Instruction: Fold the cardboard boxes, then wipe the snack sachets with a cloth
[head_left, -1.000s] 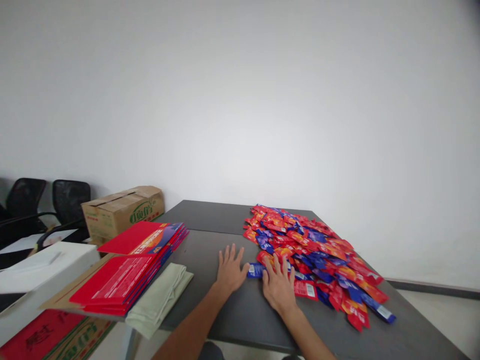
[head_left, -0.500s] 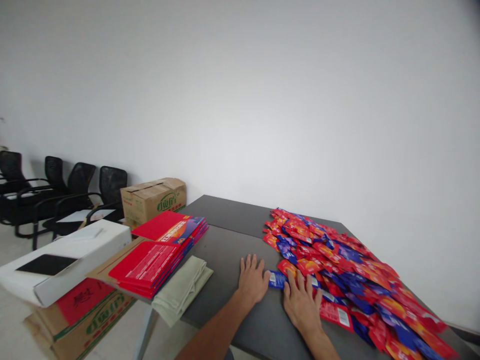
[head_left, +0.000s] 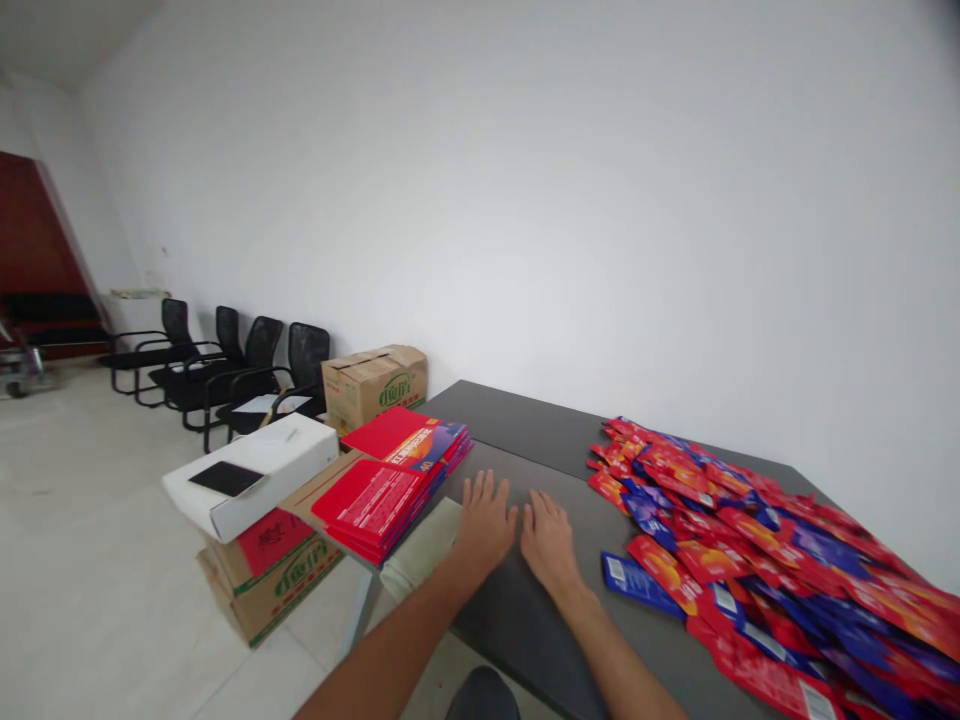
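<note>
My left hand (head_left: 486, 522) and my right hand (head_left: 549, 536) lie flat, palms down, side by side on the dark grey table (head_left: 517, 430), fingers spread and holding nothing. To the right of my right hand spreads a big heap of red and blue sachets (head_left: 750, 540); the closest is a blue sachet (head_left: 637, 583), a short gap from my right wrist. To the left of my left hand lie a folded pale green cloth (head_left: 421, 546) and stacks of flat red cartons (head_left: 390, 480).
A white box with a black device on it (head_left: 251, 474) rests on cardboard boxes (head_left: 270, 580) on the floor at the left. Another brown cardboard box (head_left: 375, 385) and a row of black chairs (head_left: 217, 365) stand along the wall.
The view has swung to the left. My right hand has come off the sachets and moved left, beside my left hand; the blue sachet now lies apart from it.
</note>
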